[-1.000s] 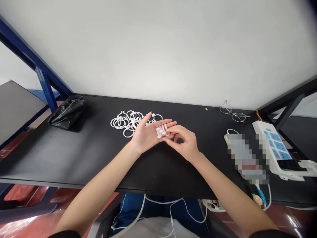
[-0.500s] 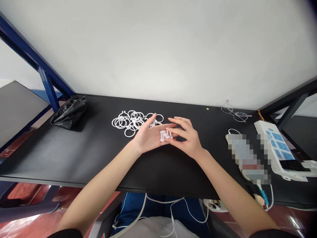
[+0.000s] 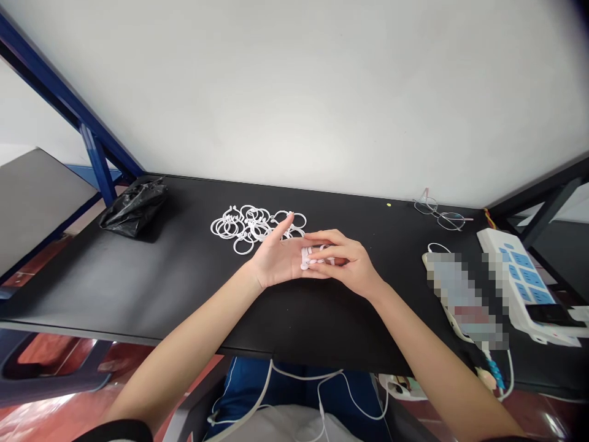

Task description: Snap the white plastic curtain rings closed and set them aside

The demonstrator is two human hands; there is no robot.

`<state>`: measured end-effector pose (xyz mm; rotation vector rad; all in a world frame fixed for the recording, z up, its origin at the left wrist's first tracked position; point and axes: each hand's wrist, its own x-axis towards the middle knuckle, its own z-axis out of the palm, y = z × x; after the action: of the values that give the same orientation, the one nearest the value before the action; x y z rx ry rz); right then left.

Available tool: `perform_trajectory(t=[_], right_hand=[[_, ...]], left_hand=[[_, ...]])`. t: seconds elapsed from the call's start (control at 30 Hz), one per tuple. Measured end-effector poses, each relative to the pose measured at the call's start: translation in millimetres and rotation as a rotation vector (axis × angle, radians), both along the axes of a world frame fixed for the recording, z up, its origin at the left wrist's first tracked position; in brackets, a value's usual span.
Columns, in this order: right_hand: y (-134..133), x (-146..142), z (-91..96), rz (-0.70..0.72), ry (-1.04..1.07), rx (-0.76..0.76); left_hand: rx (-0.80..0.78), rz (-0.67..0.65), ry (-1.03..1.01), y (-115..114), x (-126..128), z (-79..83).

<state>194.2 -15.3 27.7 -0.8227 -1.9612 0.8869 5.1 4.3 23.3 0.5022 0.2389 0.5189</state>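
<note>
My left hand (image 3: 276, 261) is held palm up over the table, its thumb stretched upward and its fingers partly hidden. Several small white plastic pieces (image 3: 305, 258) with rounded ends lie across its palm and fingers. From the right, my right hand (image 3: 352, 261) reaches over with curled fingers that touch and partly cover these pieces. How firmly it grips any of them cannot be seen. Just beyond my left hand, a loose heap of white plastic rings (image 3: 243, 247) with small knobs lies on the black table (image 3: 193, 276).
A crumpled black plastic bag (image 3: 134, 209) sits at the left. Eyeglasses (image 3: 451, 221) lie near the wall at the right. Closer in are a phone with a cable (image 3: 460, 301), its screen blurred out, and a white power strip (image 3: 501, 242). White cords (image 3: 272, 393) hang over my lap.
My right hand has moved in over my left palm, and its fingers now cover more of the white pieces. The whole view has shifted slightly.
</note>
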Motion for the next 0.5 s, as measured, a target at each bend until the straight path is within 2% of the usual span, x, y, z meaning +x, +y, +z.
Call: perform_trajectory(t=[0.17, 0.33, 0.5], right_hand=[[2, 2, 2.1, -0.043, 0.018, -0.026], [5, 6, 1.4, -0.249, 0.243, 0.038], [2, 3, -0.2, -0.317, 0.212, 0.005]], left_hand=[[-0.056, 0.019, -0.041, 1, 0, 1.8], [-0.070, 0.181, -0.117, -2, -2, 9.0], [-0.059, 0.265, -0.118, -4, -2, 10.5]])
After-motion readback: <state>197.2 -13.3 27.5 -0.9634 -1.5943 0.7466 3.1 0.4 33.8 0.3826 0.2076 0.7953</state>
